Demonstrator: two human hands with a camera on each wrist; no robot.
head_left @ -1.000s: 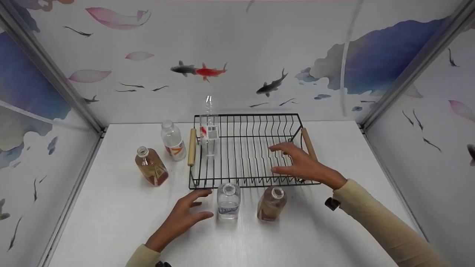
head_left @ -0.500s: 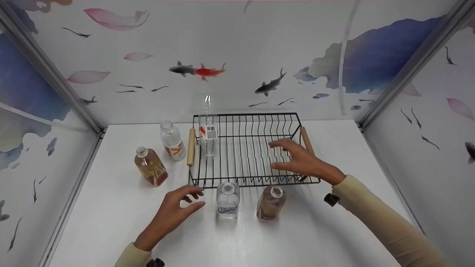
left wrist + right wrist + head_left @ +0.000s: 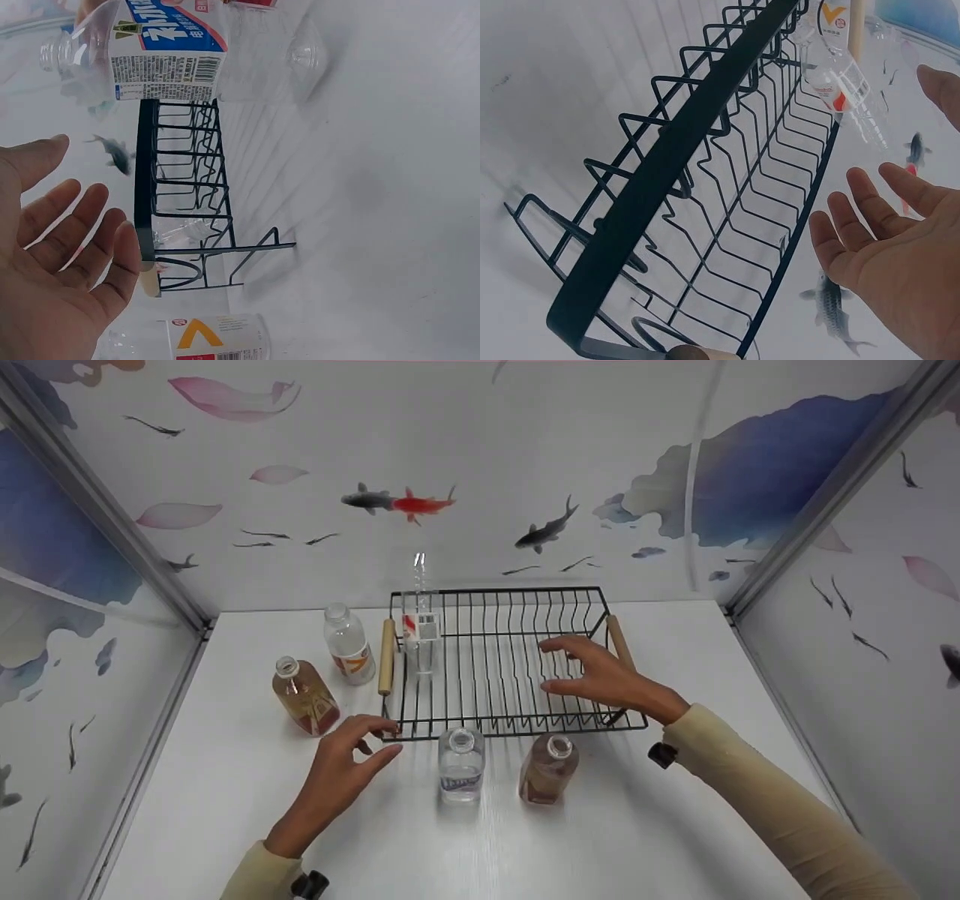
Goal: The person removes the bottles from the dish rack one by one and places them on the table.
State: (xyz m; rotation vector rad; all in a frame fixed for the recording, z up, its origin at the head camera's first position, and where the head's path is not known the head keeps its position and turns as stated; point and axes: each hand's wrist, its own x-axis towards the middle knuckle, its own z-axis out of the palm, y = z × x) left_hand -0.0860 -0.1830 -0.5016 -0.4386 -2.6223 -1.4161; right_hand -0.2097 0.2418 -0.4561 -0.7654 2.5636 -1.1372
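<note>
My left hand (image 3: 335, 769) hovers by the front left corner of a black wire dish rack (image 3: 517, 733), its fingers loosely bent around nothing. Over the rack's right half is my right hand (image 3: 607, 679), thumb and fingers spread apart, holding nothing. A clear, label-banded bottle (image 3: 422, 652) leans at the rack's left end, its neck above the back rail. In front of the rack stand a clear bottle (image 3: 461, 772) with blue lettering and a brownish bottle (image 3: 548, 780). The left wrist view shows the clear bottle's printed label (image 3: 169, 45) beyond the hand.
Left of the rack stand an amber-tinted bottle (image 3: 306, 701) and a clear bottle with an orange-marked label (image 3: 351, 652). Wooden handles (image 3: 386, 656) cap the rack's ends. White panels (image 3: 480, 450) painted with fish and petals enclose the white table (image 3: 480, 855) at back and sides.
My left hand has drawn away from the clear bottle, moving left and slightly toward the back. My right hand has shifted only slightly over the rack. The bottles stay in place.
</note>
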